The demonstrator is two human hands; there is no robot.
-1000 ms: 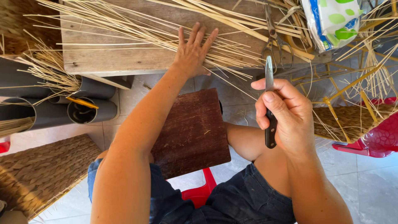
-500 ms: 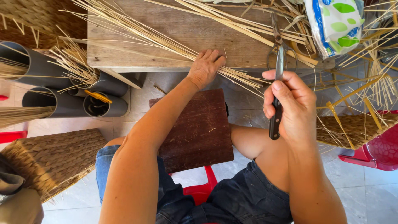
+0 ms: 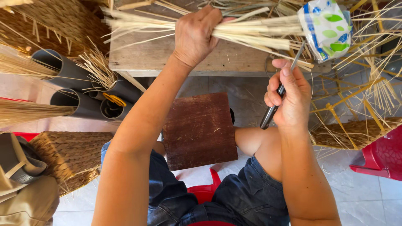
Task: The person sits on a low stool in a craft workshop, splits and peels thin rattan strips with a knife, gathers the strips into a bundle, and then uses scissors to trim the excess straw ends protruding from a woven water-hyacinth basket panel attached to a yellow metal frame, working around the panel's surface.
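a: what does the left hand point(image 3: 194, 35) hold?

b: a bundle of straw stalks point(image 3: 251, 31), pale yellow, thin and long, lying sideways across a worn wooden bench point(image 3: 188, 62). the stalks fan out loose at the left end. at the right end they run into a white wrapper with green and blue patches point(image 3: 328, 27).

a: how do the fingers sit on it?

b: the left fingers point(image 3: 211, 16) are curled over the top of the bundle and clamped on it, near its middle. the stalks stick out on both sides of the hand.

a: and the right hand point(image 3: 289, 98)?

b: it is closed around the dark handle of a knife point(image 3: 278, 90). the thin blade points up and away, and its tip reaches the underside of the bundle, just beside the wrapper. the right thumb lies along the handle near the blade.

a: what is around them?

b: below the bench, between the person's knees, sits a dark brown wooden block point(image 3: 199, 129). on the left stand grey pipes point(image 3: 79, 92) stuffed with straw, with a woven mat point(image 3: 69, 155) beneath them. a red plastic chair point(image 3: 379, 157) shows at the right edge.
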